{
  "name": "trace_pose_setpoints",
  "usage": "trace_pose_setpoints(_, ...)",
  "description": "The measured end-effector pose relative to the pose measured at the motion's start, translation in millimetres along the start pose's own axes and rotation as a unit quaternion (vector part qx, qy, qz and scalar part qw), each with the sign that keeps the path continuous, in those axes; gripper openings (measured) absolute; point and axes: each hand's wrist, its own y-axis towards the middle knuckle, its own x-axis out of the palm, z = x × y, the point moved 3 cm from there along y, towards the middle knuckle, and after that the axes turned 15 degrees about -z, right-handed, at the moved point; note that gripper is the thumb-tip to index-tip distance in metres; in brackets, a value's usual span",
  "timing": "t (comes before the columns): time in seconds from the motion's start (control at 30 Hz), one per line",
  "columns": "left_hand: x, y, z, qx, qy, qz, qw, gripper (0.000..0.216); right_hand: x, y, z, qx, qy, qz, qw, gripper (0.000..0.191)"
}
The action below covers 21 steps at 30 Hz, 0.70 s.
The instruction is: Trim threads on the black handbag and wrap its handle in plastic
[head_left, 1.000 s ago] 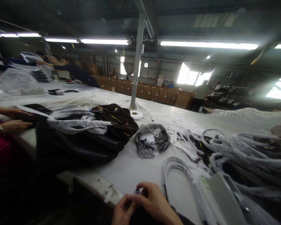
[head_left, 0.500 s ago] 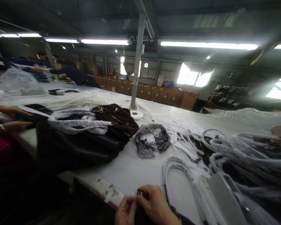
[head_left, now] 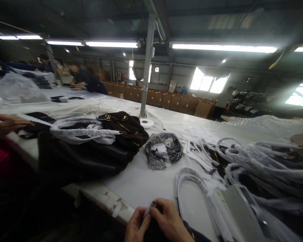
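At the bottom edge, my left hand point(head_left: 137, 226) and my right hand point(head_left: 169, 218) meet fingertip to fingertip. Both pinch a small pale strip point(head_left: 146, 211) with a dark end; its exact kind is too small to make out. Dark material point(head_left: 153, 232) shows below, between the hands, mostly out of view. Just right of my right hand lies a bag handle point(head_left: 178, 188) looped and wrapped in white covering. Beyond the hands, a black-and-white speckled fabric bundle point(head_left: 151, 161) with white scraps inside sits on the white table point(head_left: 131, 188).
Dark bags point(head_left: 91, 158) with wrapped handles are heaped at left, near a co-worker's hand point(head_left: 10, 125). More wrapped handles point(head_left: 265, 154) pile up at right beside a grey box-like object point(head_left: 244, 211). A white tape roll point(head_left: 146, 123) lies by the metal post point(head_left: 146, 67).
My fingers have shifted slightly on the strip, which now tilts more. At left, the co-worker's hands have moved; a far person has straightened and drawn back an outstretched arm.
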Motion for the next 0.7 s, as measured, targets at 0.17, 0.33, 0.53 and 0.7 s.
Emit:
trace_pose_setpoints(0.17, 1, 0, -1, 0.002, -0.030, 0.033, 0.999, 0.031, 2, 0, 1, -0.007, -0.025, 0.013, 1.000, 0.014)
trace_pose_setpoints(0.33, 2, 0, -2, -0.007, -0.038, 0.044, 0.998, 0.032, 2, 3, 2, 0.019, -0.032, 0.016, 0.999, 0.014)
trace_pose_setpoints(0.53, 0, -1, -8, -0.019, -0.031, 0.052, 0.998, 0.038, 4, 5, 8, 0.046, -0.010, 0.033, 0.998, 0.014)
trace_pose_setpoints(0.7, -1, -6, -6, 0.076, 0.195, 0.118, 0.971, 0.029, 7, 7, 16, 0.074, 0.016, 0.048, 0.996, 0.017)
